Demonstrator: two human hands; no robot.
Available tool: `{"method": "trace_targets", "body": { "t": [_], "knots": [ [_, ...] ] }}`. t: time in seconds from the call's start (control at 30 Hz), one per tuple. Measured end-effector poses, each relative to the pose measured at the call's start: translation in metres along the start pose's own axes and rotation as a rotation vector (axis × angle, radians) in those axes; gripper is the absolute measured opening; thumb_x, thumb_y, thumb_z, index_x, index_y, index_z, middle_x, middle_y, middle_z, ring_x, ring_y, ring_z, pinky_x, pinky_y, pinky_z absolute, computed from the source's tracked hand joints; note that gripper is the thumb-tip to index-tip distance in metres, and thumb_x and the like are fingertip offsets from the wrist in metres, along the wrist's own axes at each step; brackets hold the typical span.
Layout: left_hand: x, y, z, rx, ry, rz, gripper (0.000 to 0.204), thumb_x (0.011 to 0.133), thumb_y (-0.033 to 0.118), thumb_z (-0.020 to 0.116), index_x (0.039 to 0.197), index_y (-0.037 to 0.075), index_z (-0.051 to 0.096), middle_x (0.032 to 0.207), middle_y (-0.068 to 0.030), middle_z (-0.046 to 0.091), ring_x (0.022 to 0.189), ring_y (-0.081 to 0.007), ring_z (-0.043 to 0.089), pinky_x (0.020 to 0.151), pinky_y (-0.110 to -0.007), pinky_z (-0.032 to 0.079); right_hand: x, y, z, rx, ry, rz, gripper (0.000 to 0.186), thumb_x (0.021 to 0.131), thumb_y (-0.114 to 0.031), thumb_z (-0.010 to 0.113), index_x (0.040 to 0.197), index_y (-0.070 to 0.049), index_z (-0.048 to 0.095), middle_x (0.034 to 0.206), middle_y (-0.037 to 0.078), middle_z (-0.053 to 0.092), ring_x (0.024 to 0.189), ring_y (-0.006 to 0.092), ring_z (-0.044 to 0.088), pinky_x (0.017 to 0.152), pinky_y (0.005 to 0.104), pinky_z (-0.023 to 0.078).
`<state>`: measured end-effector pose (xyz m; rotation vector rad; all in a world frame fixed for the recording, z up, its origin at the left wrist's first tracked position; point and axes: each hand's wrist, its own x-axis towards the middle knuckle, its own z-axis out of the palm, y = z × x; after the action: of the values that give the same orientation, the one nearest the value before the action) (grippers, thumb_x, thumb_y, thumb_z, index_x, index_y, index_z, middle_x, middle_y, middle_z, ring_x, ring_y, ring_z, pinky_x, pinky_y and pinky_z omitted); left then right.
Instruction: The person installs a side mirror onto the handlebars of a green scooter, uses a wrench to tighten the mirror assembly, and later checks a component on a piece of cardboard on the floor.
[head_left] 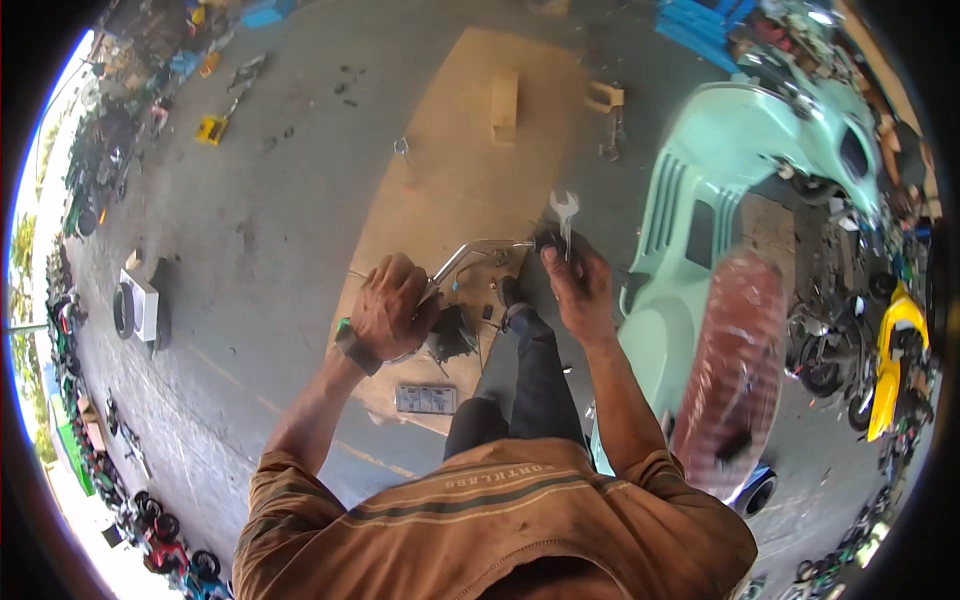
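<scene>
My left hand (393, 305) is closed around the near end of a bent chrome rod (470, 247). The rod rises from my fist and curves to the right, towards my other hand. In my closed right hand (580, 285) an open-ended wrench (566, 213) stands with its jaw pointing away from me. A small dark piece at the rod's far end meets my right fingertips; its kind I cannot make out. Below my left hand sits a black part (453, 335), partly covered by the hand. A flat grey case (426, 399) lies nearer to me.
Brown cardboard (430, 190) covers the floor ahead, bearing a small box (504, 107). Close on my right stands a mint-green scooter (660, 290) with a reddish-brown seat (735, 370). A yellow item (211, 130) lies far left; a white box (140, 305) stands left.
</scene>
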<state>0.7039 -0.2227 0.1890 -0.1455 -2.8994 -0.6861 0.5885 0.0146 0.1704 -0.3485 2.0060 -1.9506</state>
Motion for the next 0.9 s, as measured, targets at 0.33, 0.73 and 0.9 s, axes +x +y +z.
{"method": "trace_targets", "body": {
  "t": [0.33,0.73,0.9],
  "knots": [
    [-0.136,0.196,-0.099,0.190,0.064,0.269,0.021,0.073,0.016,0.067,0.081,0.003,0.052,0.087,-0.0126,0.047,0.081,-0.0311,0.050,0.070,-0.043,0.042,-0.260,-0.140,-0.027,-0.091,0.234,-0.201,0.027,0.086,-0.027,0.071,0.095,-0.002,0.066,0.071,0.001,0.060,0.061,0.0088,0.048,0.056,0.0254,0.040],
    [-0.221,0.327,-0.060,-0.031,0.074,0.657,0.029,0.071,0.012,0.068,0.093,0.000,0.055,0.092,-0.0169,0.049,0.088,-0.0345,0.051,0.075,-0.044,0.042,-0.490,-0.219,-0.091,-0.616,0.414,-0.152,0.030,0.085,-0.031,0.069,0.087,-0.002,0.066,0.063,0.008,0.058,0.049,0.0165,0.047,0.050,0.0327,0.039],
    [-0.270,0.408,0.026,-0.571,-0.036,0.780,0.042,0.082,0.015,0.068,0.114,-0.006,0.051,0.104,-0.0161,0.052,0.092,-0.0310,0.053,0.082,-0.038,0.043,-0.604,-0.266,-0.120,-0.515,0.429,-0.140,0.054,0.076,-0.034,0.079,0.113,0.002,0.061,0.090,0.012,0.069,0.079,0.0168,0.066,0.073,0.0324,0.052]
  ]
}}
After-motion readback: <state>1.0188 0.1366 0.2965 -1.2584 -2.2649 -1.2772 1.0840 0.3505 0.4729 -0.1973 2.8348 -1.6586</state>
